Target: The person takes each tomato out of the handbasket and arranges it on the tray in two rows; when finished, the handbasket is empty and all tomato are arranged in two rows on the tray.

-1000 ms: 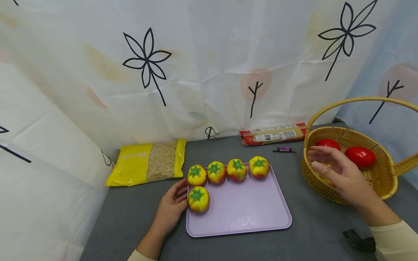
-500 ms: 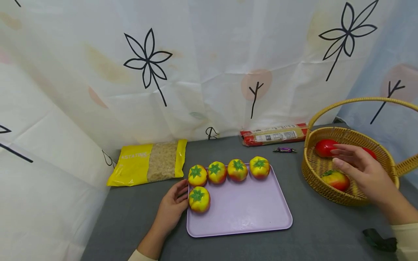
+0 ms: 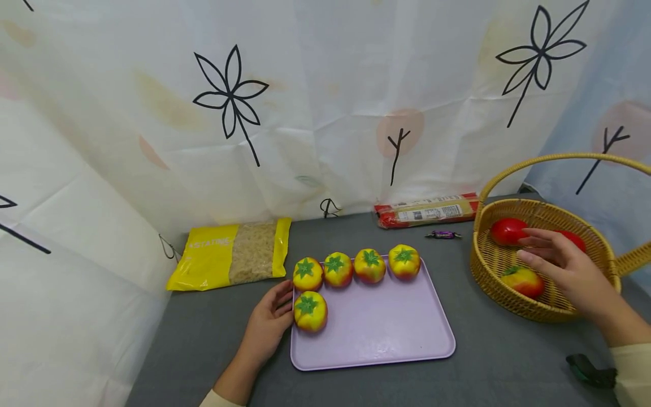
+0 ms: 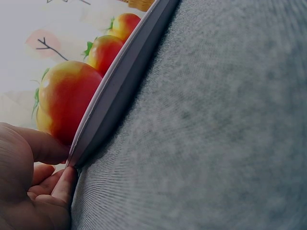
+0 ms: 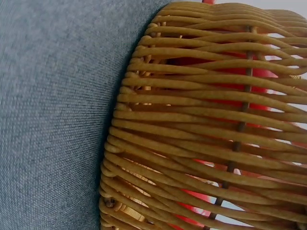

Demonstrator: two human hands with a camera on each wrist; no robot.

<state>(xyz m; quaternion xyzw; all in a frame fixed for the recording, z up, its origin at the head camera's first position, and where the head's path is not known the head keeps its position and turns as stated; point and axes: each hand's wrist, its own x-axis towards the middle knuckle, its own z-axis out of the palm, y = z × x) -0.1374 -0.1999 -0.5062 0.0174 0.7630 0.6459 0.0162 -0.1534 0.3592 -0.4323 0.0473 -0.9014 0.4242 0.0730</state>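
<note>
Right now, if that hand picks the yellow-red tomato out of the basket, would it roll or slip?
The tomato is round, so it would probably roll if nudged. Its matte skin suggests little slip. The right hand hovers open above it.

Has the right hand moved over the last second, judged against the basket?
Yes. The right hand has shifted rightward, from the wicker basket's near-left rim to above its inside.

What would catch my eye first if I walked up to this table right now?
Probably the five yellow-red toy tomatoes on the lilac tray in the middle: four in a row along its far edge, one in front at the left, beside the left hand resting at the tray's edge. Next, the wicker basket on the right, holding red fruit, with the right hand spread open over it.
</note>
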